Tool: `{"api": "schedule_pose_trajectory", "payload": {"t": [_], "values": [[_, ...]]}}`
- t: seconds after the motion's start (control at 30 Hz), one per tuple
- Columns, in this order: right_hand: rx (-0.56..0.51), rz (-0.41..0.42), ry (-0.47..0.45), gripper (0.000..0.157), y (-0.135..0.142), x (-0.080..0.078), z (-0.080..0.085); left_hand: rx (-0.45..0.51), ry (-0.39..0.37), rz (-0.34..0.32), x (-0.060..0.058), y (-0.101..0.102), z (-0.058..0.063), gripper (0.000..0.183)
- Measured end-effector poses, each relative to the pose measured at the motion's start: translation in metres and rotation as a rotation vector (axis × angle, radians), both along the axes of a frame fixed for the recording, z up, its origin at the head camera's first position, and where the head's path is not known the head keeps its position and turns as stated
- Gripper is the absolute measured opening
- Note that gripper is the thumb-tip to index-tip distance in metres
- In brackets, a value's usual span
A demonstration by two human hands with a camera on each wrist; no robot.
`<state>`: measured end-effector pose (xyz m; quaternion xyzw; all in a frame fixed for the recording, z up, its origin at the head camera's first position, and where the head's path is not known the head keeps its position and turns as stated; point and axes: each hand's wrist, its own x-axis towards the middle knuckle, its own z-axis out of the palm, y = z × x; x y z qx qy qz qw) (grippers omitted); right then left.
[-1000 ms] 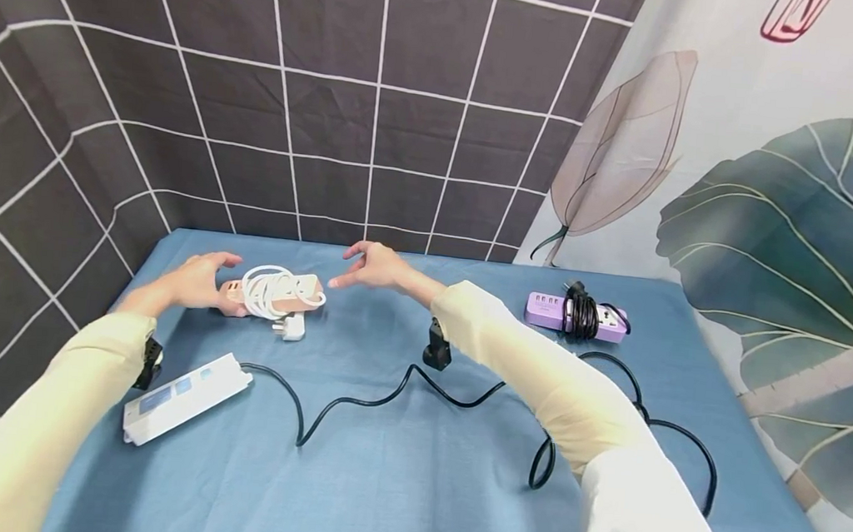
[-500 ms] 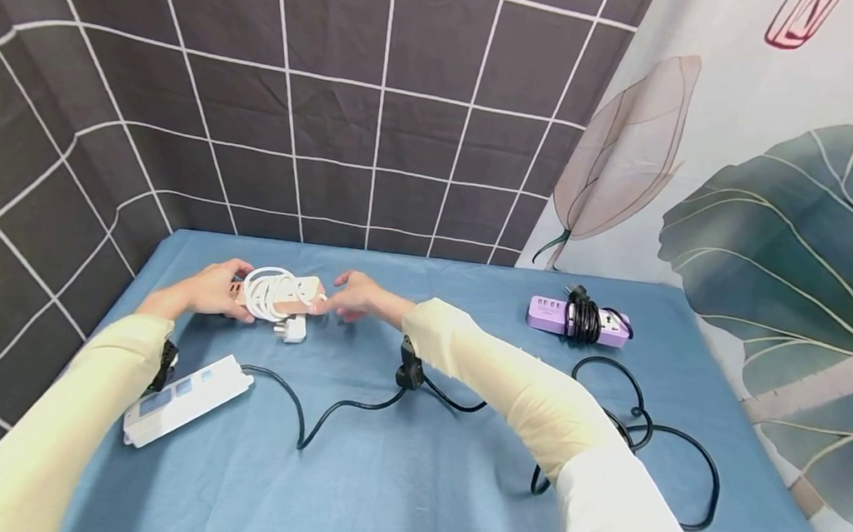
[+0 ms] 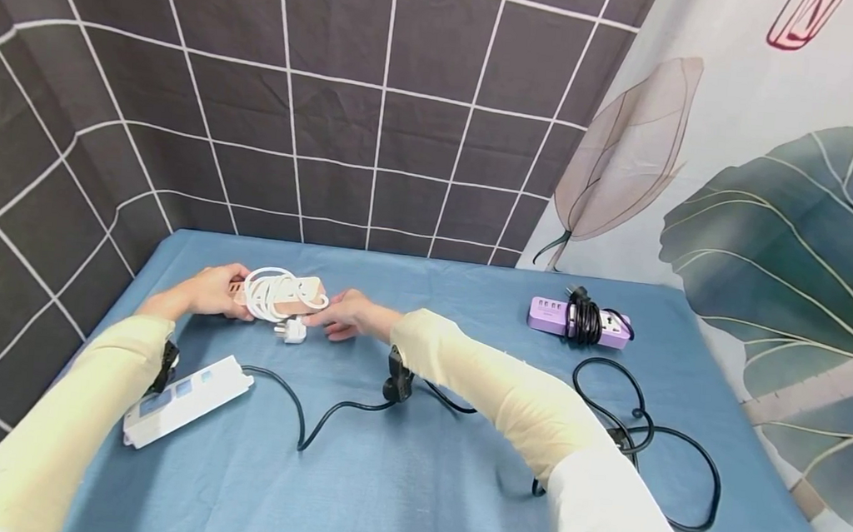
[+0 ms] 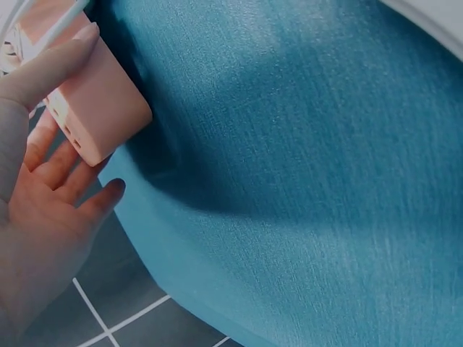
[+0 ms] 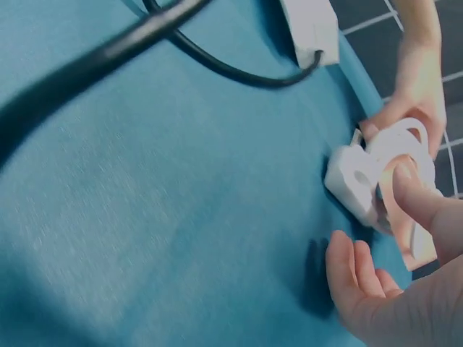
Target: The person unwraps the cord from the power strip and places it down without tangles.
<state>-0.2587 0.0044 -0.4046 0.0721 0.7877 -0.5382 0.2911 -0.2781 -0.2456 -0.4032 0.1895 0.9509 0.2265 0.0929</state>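
Note:
A pink power strip [image 3: 289,308] lies toward the back left of the blue cloth, its white cord [image 3: 265,293] wound round it. The cord's white plug [image 5: 351,184] hangs at the near side. My left hand [image 3: 216,291] grips the left end; in the left wrist view its thumb [image 4: 61,65] lies over one face, several fingers behind. At the other end is my right hand [image 3: 350,313]. Seen from the right wrist, that thumb [image 5: 414,195] rests on the strip while the other fingers [image 5: 354,271] extend loosely, apart from it.
In front of the left forearm lies a white power strip [image 3: 190,402]; its black cord [image 3: 300,433] snakes right beneath the right arm. A purple power strip [image 3: 547,314] wrapped in black cord [image 3: 584,318] sits at the back right. A dark grid-patterned curtain [image 3: 332,125] borders the back edge.
My left hand has moved right onto the pink strip's end and taken hold of it. My right hand has come left and down to the other end, its thumb now touching the strip.

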Motion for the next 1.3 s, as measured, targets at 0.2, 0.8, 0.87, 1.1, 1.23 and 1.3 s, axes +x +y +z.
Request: {"api": "schedule_pose_trajectory", "payload": {"t": [0.2, 0.8, 0.87, 1.1, 1.23, 1.3], "values": [[-0.012, -0.036, 0.014, 0.034, -0.013, 0.010, -0.007, -0.017, 0.008, 0.003, 0.000, 0.000, -0.001, 0.060], [0.046, -0.210, 0.068, 0.033, -0.038, 0.015, -0.016, -0.026, 0.045, -0.005, 0.004, -0.003, -0.003, 0.051], [0.041, -0.201, 0.064, 0.031, -0.037, 0.014, -0.016, -0.021, 0.055, -0.004, 0.003, -0.003, -0.003, 0.048], [0.012, -0.175, 0.045, 0.033, -0.030, 0.013, -0.012, -0.001, 0.095, 0.031, 0.003, -0.001, -0.002, 0.050], [-0.035, -0.147, 0.007, 0.032, -0.025, 0.012, -0.012, -0.007, 0.121, 0.056, 0.005, -0.001, -0.003, 0.050], [-0.050, -0.128, -0.008, 0.032, -0.023, 0.011, -0.011, -0.003, 0.132, 0.065, 0.006, -0.001, -0.002, 0.049]]}}
